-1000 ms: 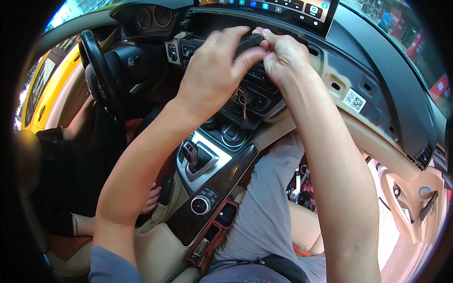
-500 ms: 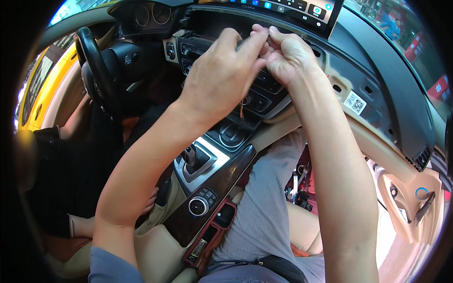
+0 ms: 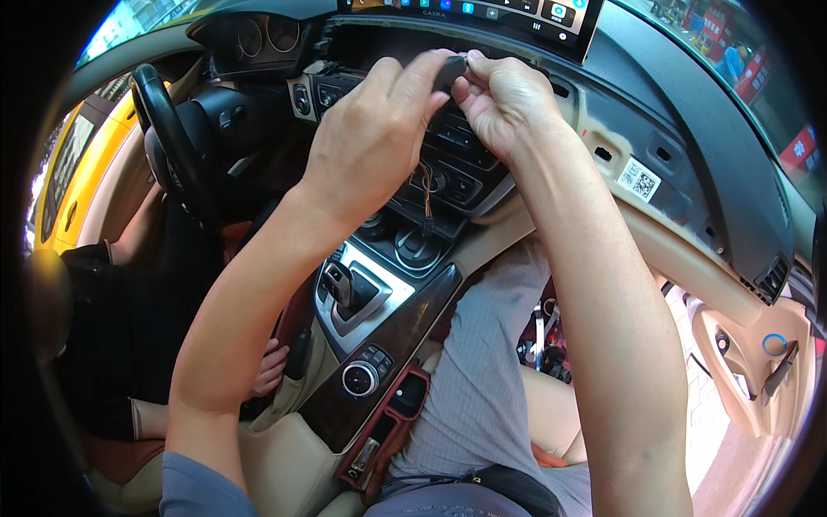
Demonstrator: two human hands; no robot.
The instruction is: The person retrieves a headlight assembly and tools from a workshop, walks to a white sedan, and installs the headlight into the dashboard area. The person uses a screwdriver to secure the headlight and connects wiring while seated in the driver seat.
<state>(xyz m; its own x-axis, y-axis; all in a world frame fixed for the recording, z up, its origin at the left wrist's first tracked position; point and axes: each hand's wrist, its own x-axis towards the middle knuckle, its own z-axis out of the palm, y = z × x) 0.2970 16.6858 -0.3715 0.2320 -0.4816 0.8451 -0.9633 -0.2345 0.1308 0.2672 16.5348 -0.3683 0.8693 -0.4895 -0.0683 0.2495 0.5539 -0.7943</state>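
A small black piece [image 3: 447, 76], its exact kind unclear, is held up in front of the opened dashboard [image 3: 388, 39]. My left hand [image 3: 366, 129] has closed fingers on it from the left. From the right, the thumb and fingers of my right hand [image 3: 510, 108] pinch at its tip, where a tiny bit between them is too small to name. Below my left hand, thin wires [image 3: 426, 185] with a dark plug [image 3: 426, 226] at the end hang over the centre controls.
Above the hands stands a lit screen [image 3: 525, 19]. The gear lever [image 3: 338, 280] and a round control knob [image 3: 360, 378] sit on the console. At left, another person's hand [image 3: 271, 369] rests near the seat, below the steering wheel [image 3: 164, 129]. The passenger door [image 3: 732, 362] is open.
My left hand has moved slightly left and turned, so the black piece and hanging wires now show more plainly. The view has shifted a little.
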